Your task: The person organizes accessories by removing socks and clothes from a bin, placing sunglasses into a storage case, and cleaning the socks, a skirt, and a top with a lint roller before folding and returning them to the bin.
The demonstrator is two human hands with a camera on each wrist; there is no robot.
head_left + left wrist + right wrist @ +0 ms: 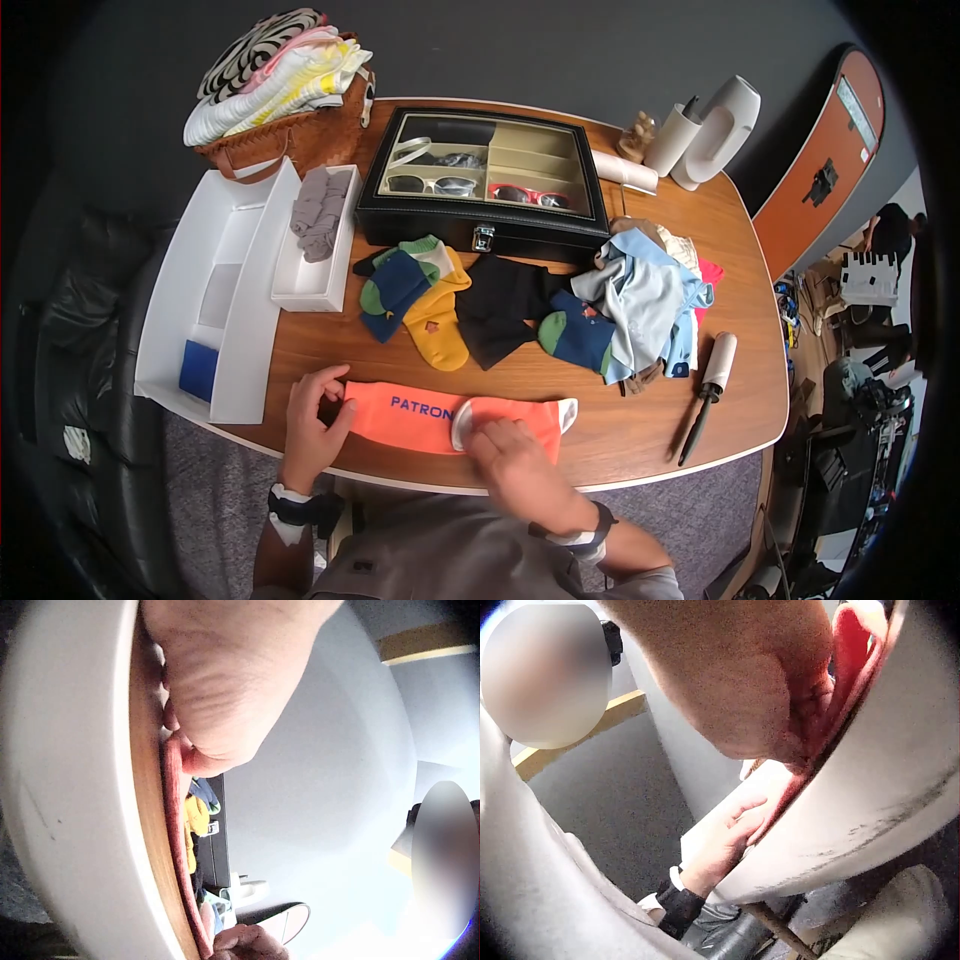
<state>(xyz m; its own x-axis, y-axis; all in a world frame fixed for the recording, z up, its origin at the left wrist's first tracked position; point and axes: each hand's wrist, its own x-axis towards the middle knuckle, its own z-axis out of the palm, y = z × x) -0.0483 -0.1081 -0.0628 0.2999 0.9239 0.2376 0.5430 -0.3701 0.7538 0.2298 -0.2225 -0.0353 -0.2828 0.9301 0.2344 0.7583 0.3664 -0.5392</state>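
A long orange sock [390,428] with blue PATRON lettering lies flat near the table's front edge. Its right part is folded back over itself, so a white patch lies mid-length and another at the right end. My left hand [318,420] is at the sock's left end, thumb by the edge and fingers loosely bent; in the left wrist view this hand [225,682] rests on the table and sock end. With bent fingers, my right hand [525,475] holds the folded-over layer beside the middle white patch. The sock's fold [851,645] stands up in a loop in the right wrist view.
Behind the sock lie blue-green socks [395,295], a yellow sock [437,335], black cloth [500,310] and a light-blue garment [640,290]. White boxes [250,350] stand left, a glasses case [480,225] at the back, a lint roller [708,390] right.
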